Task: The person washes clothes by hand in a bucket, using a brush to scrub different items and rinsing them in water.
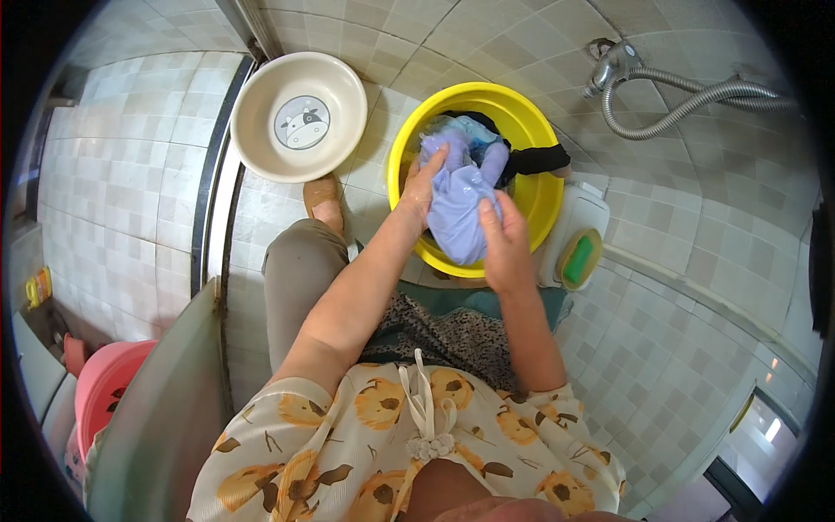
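Observation:
A wet lavender cloth garment point(460, 202) is stretched between my two hands over a yellow plastic basin point(543, 215). My left hand point(423, 186) has its left part, with the thumb lying along the fabric. On the right, my right hand point(505, 235) pinches the lower edge between thumb and fingers. Beneath it the basin holds a light blue cloth point(475, 130) and dark clothes. A black piece of clothing point(538, 160) hangs over the basin's right rim. The bottom of the basin is mostly hidden by the laundry.
A cream basin point(349, 124) with a cow picture stands at the upper left. Right of the yellow basin, a green soap bar point(578, 260) lies in a soap dish point(592, 245). A metal shower hose point(678, 124) hangs on the tiled wall. A pink tub point(104, 372) is behind the glass panel point(163, 398).

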{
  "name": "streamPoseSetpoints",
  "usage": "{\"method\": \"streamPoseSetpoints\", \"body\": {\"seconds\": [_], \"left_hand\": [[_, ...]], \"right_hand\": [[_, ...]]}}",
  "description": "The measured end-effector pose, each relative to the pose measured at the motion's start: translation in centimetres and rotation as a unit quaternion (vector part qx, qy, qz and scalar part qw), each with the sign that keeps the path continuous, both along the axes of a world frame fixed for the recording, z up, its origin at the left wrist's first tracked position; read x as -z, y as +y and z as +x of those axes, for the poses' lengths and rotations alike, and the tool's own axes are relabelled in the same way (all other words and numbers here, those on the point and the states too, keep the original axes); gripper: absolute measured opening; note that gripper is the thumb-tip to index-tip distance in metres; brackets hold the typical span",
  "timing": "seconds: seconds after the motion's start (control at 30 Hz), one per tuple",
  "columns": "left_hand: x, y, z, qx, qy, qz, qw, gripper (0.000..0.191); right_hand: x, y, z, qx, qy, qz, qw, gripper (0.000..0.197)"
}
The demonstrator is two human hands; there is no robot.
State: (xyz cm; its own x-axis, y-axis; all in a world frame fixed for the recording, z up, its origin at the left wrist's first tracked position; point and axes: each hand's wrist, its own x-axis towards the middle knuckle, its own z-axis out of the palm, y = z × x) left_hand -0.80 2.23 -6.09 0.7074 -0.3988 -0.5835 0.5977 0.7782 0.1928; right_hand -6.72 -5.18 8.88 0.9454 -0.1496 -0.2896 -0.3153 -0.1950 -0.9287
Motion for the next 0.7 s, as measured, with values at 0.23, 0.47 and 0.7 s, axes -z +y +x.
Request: {"method": "streamPoseSetpoints", "body": {"seconds": [0.23,0.47,0.7], "left_hand": [[-3.2,-1.2,-0.5,-0.028,0.071,0.078,0.994,0.024],[-12.3,-2.5,-2.1,0.047,-0.083,0.091,0.991,0.024],[-15.1,-3.8,-1.9,0.155,-0.262,0.096,0.948,0.031]], "right_hand": [[9.2,-4.7,3.8,0.027,0.003,-0.399,0.917,0.023],[11.7,-11.6,1.2,0.066,-0.015,0.136,0.988,0.033],[7.0,-13.0,4.8,-0.088,-0.103,-0.298,0.945,0.045]]}}
